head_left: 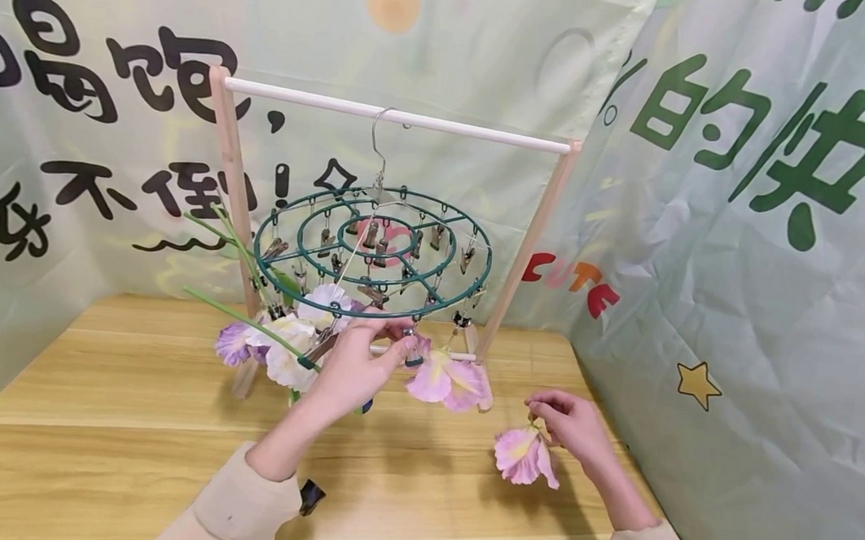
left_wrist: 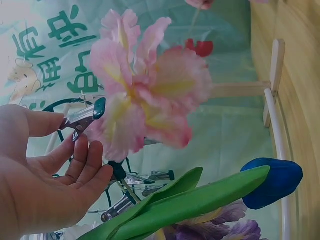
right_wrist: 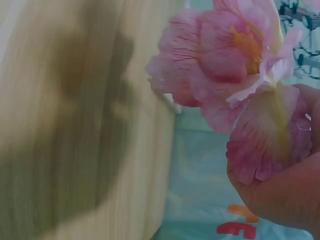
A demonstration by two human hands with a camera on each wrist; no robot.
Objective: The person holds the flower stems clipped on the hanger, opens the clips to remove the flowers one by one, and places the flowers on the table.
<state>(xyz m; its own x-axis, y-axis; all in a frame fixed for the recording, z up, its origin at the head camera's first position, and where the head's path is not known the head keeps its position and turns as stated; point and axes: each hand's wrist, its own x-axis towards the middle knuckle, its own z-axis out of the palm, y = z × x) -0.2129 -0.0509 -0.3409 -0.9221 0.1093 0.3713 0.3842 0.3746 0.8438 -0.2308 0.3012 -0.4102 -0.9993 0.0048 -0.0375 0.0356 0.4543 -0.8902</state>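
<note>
A green round clip hanger [head_left: 490, 261] with several metal clips hangs by its hook from a rack. My left hand [head_left: 354, 364] is at its front edge and pinches a metal clip [left_wrist: 83, 117] with green tips between thumb and finger. Just beyond that clip, a pink artificial flower [left_wrist: 150, 82] hangs head down. Held low on the right, my right hand [head_left: 574, 428] pinches another pink artificial flower [head_left: 521, 456] near the base of its bloom. This flower [right_wrist: 225, 55] fills much of the right wrist view, where the fingertips are mostly hidden.
The rack has a white top rod [head_left: 411, 123] and wooden posts [head_left: 525, 250]. On the hanger's left side hang white flowers [head_left: 289, 340], a purple flower [head_left: 234, 344] and a blue tulip [left_wrist: 274, 182]. Green stems [head_left: 242, 317] stick out leftward. Printed cloth [head_left: 738, 319] surrounds the wooden table [head_left: 137, 450].
</note>
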